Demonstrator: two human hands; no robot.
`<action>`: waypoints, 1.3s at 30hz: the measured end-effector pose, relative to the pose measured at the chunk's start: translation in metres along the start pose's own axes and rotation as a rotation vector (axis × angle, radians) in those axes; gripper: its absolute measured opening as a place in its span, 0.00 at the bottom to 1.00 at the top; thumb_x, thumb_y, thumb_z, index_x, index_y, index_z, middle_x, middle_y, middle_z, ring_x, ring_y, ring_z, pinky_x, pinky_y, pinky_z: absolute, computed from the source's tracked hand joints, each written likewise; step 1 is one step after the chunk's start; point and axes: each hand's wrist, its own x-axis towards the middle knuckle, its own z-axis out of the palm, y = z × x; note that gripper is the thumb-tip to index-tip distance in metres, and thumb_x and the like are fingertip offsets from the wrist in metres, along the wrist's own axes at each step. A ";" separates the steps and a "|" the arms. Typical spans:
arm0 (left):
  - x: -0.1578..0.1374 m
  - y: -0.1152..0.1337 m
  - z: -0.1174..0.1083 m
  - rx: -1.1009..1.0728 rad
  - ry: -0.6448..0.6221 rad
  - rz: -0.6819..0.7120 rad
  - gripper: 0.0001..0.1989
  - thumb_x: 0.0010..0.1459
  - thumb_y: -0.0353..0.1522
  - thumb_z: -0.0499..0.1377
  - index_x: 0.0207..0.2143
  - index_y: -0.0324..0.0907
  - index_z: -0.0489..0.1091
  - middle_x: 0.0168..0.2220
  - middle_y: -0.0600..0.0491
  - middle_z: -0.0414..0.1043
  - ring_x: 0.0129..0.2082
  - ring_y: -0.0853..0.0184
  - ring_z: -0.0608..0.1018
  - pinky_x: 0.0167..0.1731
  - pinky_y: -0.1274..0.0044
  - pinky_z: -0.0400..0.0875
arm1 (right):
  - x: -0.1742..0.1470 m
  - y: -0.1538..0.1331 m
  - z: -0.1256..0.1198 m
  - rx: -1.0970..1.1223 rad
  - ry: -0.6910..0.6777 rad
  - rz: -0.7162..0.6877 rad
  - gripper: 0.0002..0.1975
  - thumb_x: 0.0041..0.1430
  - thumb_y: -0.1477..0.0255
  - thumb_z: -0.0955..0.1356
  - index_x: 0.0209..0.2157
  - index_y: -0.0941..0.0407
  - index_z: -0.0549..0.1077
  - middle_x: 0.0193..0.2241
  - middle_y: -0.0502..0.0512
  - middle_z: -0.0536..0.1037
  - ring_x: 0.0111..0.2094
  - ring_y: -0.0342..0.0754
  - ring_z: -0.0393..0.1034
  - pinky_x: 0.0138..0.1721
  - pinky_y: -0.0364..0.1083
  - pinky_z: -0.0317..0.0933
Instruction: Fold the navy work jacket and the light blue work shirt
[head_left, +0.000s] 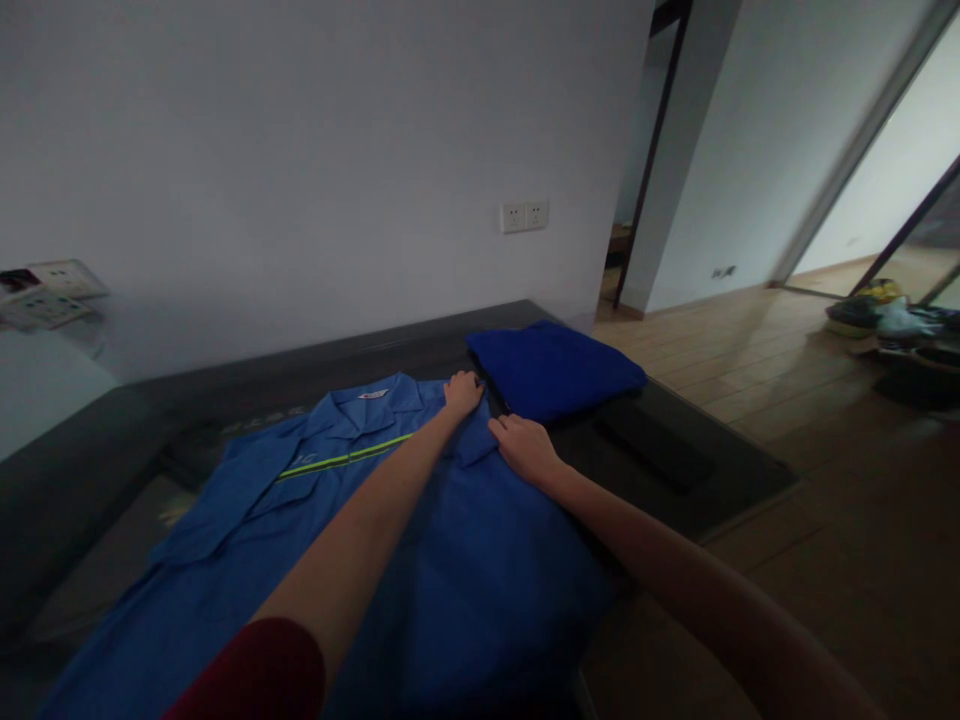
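Note:
A blue work shirt point(300, 530) with a collar, a white neck label and a yellow-green chest stripe lies spread out on a dark table point(720, 480). At the shirt's far right edge, near the shoulder, my left hand point(463, 393) has its fingers curled on the cloth. My right hand point(525, 447) is closed on a folded part of the shirt, a little nearer and to the right. My forearms cover part of the front. Just beyond both hands lies a folded, darker blue garment point(555, 370).
A dark flat oblong thing point(652, 452) lies on the table's right part. The wall behind carries sockets point(524, 216). More socket plates point(52, 295) are at the left. Across the wooden floor point(750, 340), a pile of things point(900, 320) sits at the far right.

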 end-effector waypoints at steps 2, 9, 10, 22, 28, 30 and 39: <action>0.010 0.001 0.003 -0.009 -0.010 -0.007 0.11 0.61 0.36 0.53 0.41 0.42 0.69 0.47 0.45 0.71 0.48 0.60 0.73 0.46 0.71 0.66 | -0.001 0.003 0.000 0.021 -0.013 0.013 0.14 0.65 0.76 0.55 0.46 0.57 0.68 0.41 0.59 0.75 0.42 0.50 0.67 0.40 0.44 0.60; 0.017 -0.007 0.010 -0.014 0.008 -0.028 0.11 0.65 0.34 0.47 0.45 0.43 0.65 0.44 0.46 0.73 0.45 0.63 0.75 0.42 0.74 0.68 | 0.000 0.008 -0.006 0.085 -0.006 0.054 0.14 0.64 0.77 0.56 0.47 0.57 0.67 0.42 0.59 0.76 0.43 0.50 0.68 0.41 0.44 0.59; 0.015 -0.007 0.010 -0.008 0.011 -0.015 0.11 0.65 0.34 0.47 0.45 0.43 0.65 0.44 0.46 0.73 0.45 0.63 0.75 0.42 0.74 0.68 | 0.000 0.007 -0.006 0.079 -0.019 0.053 0.14 0.65 0.77 0.55 0.47 0.57 0.67 0.42 0.59 0.76 0.43 0.50 0.68 0.40 0.44 0.60; -0.006 -0.010 -0.010 0.054 0.105 0.106 0.18 0.65 0.41 0.46 0.50 0.42 0.62 0.52 0.43 0.66 0.54 0.58 0.67 0.52 0.66 0.59 | -0.007 0.016 -0.003 0.271 -0.184 0.217 0.17 0.62 0.77 0.57 0.45 0.54 0.73 0.44 0.58 0.73 0.44 0.49 0.70 0.40 0.45 0.62; -0.015 -0.082 -0.060 -0.014 0.276 0.053 0.16 0.65 0.37 0.46 0.51 0.44 0.62 0.53 0.47 0.66 0.54 0.62 0.66 0.54 0.68 0.56 | -0.003 0.025 -0.020 0.403 -0.098 0.258 0.16 0.61 0.76 0.58 0.40 0.53 0.76 0.42 0.54 0.75 0.45 0.48 0.70 0.46 0.45 0.59; -0.020 -0.124 -0.081 0.011 0.286 0.025 0.16 0.64 0.35 0.45 0.51 0.44 0.62 0.53 0.47 0.66 0.54 0.61 0.66 0.54 0.68 0.56 | 0.005 0.023 -0.028 0.417 -0.039 0.235 0.15 0.61 0.76 0.59 0.39 0.52 0.76 0.42 0.53 0.76 0.44 0.47 0.70 0.46 0.44 0.59; -0.065 -0.332 -0.170 0.298 -0.059 -0.249 0.19 0.53 0.29 0.51 0.49 0.40 0.67 0.51 0.46 0.70 0.52 0.59 0.70 0.50 0.73 0.64 | 0.109 0.011 -0.015 0.281 -0.126 0.090 0.16 0.58 0.78 0.62 0.47 0.55 0.73 0.48 0.57 0.75 0.49 0.49 0.69 0.48 0.44 0.59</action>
